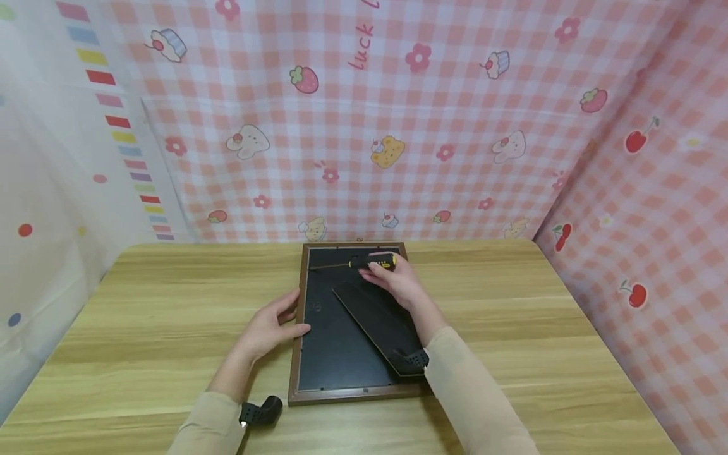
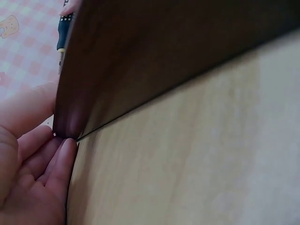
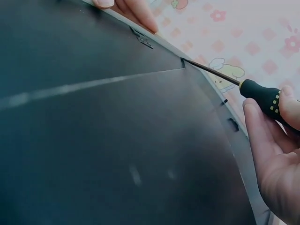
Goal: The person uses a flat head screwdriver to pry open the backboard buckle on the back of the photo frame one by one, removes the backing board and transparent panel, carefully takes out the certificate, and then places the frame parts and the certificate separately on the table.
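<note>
A brown picture frame [image 1: 294, 360] lies face down on the table, its black backing board [image 1: 335, 360] upward. My left hand [image 1: 272, 325] grips the frame's left edge, thumb over the rim and fingers against the outer side. In my right hand [image 1: 398, 281] is a screwdriver [image 3: 262, 97] with a black and yellow handle, its shaft pointing left. The screwdriver's tip meets a small metal tab [image 3: 183, 63] at the frame's inner left edge, in the upper part. A black stand leg [image 1: 375, 328] slants across the backing under my right forearm.
More small tabs [image 3: 225, 101] sit along the frame's inner edge, beside a metal hanger [image 3: 141, 38]. The wood-grain table [image 1: 170, 328] extends on both sides of the frame. A pink checked cloth [image 1: 352, 126] hangs behind the table, with more cloth at the sides.
</note>
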A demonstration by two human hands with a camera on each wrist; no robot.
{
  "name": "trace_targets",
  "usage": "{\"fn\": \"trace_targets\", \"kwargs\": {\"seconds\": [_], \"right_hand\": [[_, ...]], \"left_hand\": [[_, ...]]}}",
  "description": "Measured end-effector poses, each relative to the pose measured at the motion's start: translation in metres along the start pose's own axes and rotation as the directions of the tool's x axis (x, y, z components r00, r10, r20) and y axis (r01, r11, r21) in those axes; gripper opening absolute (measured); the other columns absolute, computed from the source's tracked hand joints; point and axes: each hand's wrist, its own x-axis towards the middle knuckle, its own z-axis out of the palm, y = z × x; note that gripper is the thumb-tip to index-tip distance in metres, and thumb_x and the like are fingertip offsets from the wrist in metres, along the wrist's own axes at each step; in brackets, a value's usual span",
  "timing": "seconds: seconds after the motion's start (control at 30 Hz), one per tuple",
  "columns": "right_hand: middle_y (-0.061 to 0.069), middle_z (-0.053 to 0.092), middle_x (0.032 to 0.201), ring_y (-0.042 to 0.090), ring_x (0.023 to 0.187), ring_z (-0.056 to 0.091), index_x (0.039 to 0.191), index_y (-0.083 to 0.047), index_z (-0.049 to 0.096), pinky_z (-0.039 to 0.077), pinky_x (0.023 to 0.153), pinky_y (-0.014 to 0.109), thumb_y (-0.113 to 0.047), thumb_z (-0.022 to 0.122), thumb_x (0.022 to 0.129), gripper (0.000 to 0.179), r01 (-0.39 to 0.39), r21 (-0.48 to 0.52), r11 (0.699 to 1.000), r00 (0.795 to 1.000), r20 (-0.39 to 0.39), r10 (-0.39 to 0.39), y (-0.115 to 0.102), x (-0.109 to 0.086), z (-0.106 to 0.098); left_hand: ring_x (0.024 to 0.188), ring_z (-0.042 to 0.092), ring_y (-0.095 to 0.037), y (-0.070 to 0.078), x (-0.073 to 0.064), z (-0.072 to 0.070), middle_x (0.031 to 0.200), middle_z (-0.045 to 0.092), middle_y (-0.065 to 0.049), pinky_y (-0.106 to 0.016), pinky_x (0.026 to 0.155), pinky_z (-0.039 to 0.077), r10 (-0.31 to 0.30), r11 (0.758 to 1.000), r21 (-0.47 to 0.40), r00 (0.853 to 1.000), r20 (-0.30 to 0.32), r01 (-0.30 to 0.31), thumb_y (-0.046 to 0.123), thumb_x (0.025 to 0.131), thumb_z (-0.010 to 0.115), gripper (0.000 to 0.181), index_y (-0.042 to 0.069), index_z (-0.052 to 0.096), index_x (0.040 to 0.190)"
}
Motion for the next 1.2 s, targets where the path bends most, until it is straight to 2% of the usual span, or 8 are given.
{"fn": "trace_targets", "kwargs": {"seconds": [0.27,0.4,0.57,0.7,0.8,0.97,1.07,1.2], "right_hand": [[0.040,0.044,0.133,0.020,0.093,0.069,0.139,0.020,0.033,0.053,0.093,0.036,0.009,0.044,0.102,0.040,-0.014,0.035,0.999,1.000,0.022,0.013,0.006,0.002,-0.007],[0.036,0.046,0.132,0.020,0.094,0.069,0.138,0.018,0.035,0.053,0.093,0.036,0.008,0.045,0.102,0.039,-0.013,0.015,1.000,1.000,0.024,0.012,0.003,0.004,-0.004],[0.037,0.053,0.125,0.023,0.094,0.070,0.133,0.019,0.039,0.054,0.091,0.037,0.006,0.050,0.100,0.037,0.023,-0.092,0.995,0.999,0.028,-0.021,-0.005,0.007,0.003],[0.038,0.058,0.118,0.032,0.097,0.070,0.126,0.018,0.044,0.055,0.088,0.040,0.003,0.056,0.099,0.033,0.064,-0.246,0.967,0.998,0.035,-0.057,-0.018,0.010,0.012],[0.031,0.062,0.111,0.035,0.098,0.070,0.121,0.012,0.050,0.056,0.086,0.039,-0.001,0.061,0.098,0.029,0.082,-0.377,0.922,0.996,0.052,-0.068,-0.031,0.012,0.022],[0.022,0.067,0.104,0.028,0.091,0.072,0.116,0.006,0.054,0.058,0.079,0.033,-0.008,0.066,0.096,0.027,0.111,-0.576,0.810,0.993,0.087,-0.075,-0.051,0.017,0.040],[0.018,0.069,0.100,0.024,0.087,0.072,0.113,0.003,0.054,0.059,0.077,0.032,-0.012,0.068,0.095,0.028,0.123,-0.663,0.739,0.992,0.093,-0.081,-0.061,0.020,0.052],[0.012,0.071,0.095,0.017,0.081,0.072,0.110,-0.001,0.056,0.059,0.072,0.029,-0.021,0.069,0.095,0.028,0.147,-0.777,0.612,0.989,0.118,-0.089,-0.071,0.024,0.069]], "left_hand": [[0.132,0.044,-0.045,0.001,0.001,0.002,0.157,0.024,-0.027,-0.046,0.106,0.041,-0.001,1.000,0.010,1.000,0.004,0.000,0.012,0.088,0.077,0.081,-0.005,0.031,0.152],[0.132,0.043,-0.045,0.000,0.001,0.000,0.157,0.023,-0.027,-0.046,0.106,0.041,-0.002,1.000,0.004,1.000,-0.003,0.002,0.011,0.088,0.077,0.081,-0.005,0.030,0.152],[0.134,0.041,-0.044,0.000,0.000,-0.001,0.158,0.022,-0.027,-0.047,0.107,0.039,0.001,1.000,-0.014,1.000,0.002,-0.001,0.009,0.088,0.077,0.081,-0.006,0.030,0.152],[0.135,0.041,-0.043,0.000,0.000,0.000,0.158,0.023,-0.026,-0.046,0.108,0.038,0.002,1.000,-0.015,1.000,0.003,-0.001,0.010,0.087,0.077,0.081,-0.006,0.030,0.152],[0.134,0.041,-0.043,0.001,0.000,0.000,0.158,0.023,-0.026,-0.046,0.108,0.038,0.000,1.000,-0.010,1.000,0.002,0.000,0.010,0.087,0.077,0.081,-0.005,0.030,0.152],[0.135,0.040,-0.043,0.002,0.000,-0.001,0.157,0.023,-0.028,-0.047,0.108,0.038,0.011,1.000,-0.004,1.000,0.003,-0.011,0.010,0.087,0.077,0.081,-0.006,0.030,0.152],[0.136,0.039,-0.043,0.001,0.000,-0.001,0.157,0.024,-0.028,-0.047,0.108,0.038,0.020,1.000,-0.005,1.000,0.000,-0.020,0.009,0.087,0.078,0.081,-0.007,0.030,0.151],[0.136,0.038,-0.043,0.002,0.000,0.000,0.156,0.025,-0.029,-0.046,0.108,0.038,0.029,1.000,-0.008,1.000,-0.003,-0.029,0.008,0.086,0.078,0.081,-0.008,0.031,0.150]]}}
